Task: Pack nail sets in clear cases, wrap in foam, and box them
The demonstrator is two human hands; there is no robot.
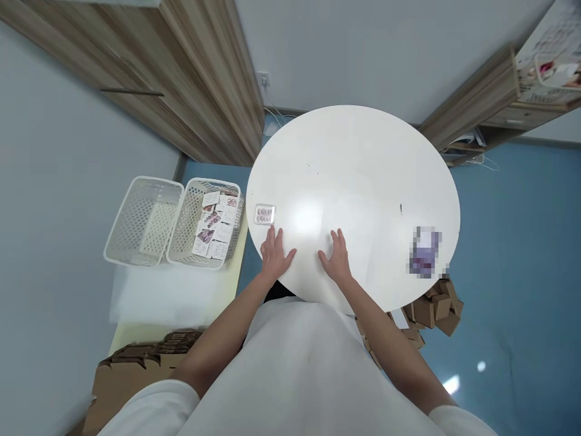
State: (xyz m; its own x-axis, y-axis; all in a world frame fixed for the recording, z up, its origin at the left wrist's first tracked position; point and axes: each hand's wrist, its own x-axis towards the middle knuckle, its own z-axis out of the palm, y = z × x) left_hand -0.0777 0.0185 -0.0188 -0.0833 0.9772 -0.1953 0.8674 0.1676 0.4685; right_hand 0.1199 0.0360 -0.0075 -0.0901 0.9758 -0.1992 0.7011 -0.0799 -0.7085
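Note:
My left hand (pixel 275 252) lies flat on the round white table (pixel 358 163), fingers stretched out, holding nothing. Just beyond its fingertips sits a small clear packet (pixel 264 214) with pink items inside, near the table's left edge. My right hand (pixel 336 257) also rests flat and open on the table, a little to the right of the left one, holding nothing. A blurred purple and white object (pixel 425 251) lies on the table's right side.
Left of the table, two white mesh baskets stand on a low surface: one holds nothing (pixel 144 221), the other (pixel 206 223) holds several small packets. Cardboard boxes (pixel 436 306) are piled on the blue floor at the right and more cardboard (pixel 136 363) at lower left. Wooden cabinets stand behind.

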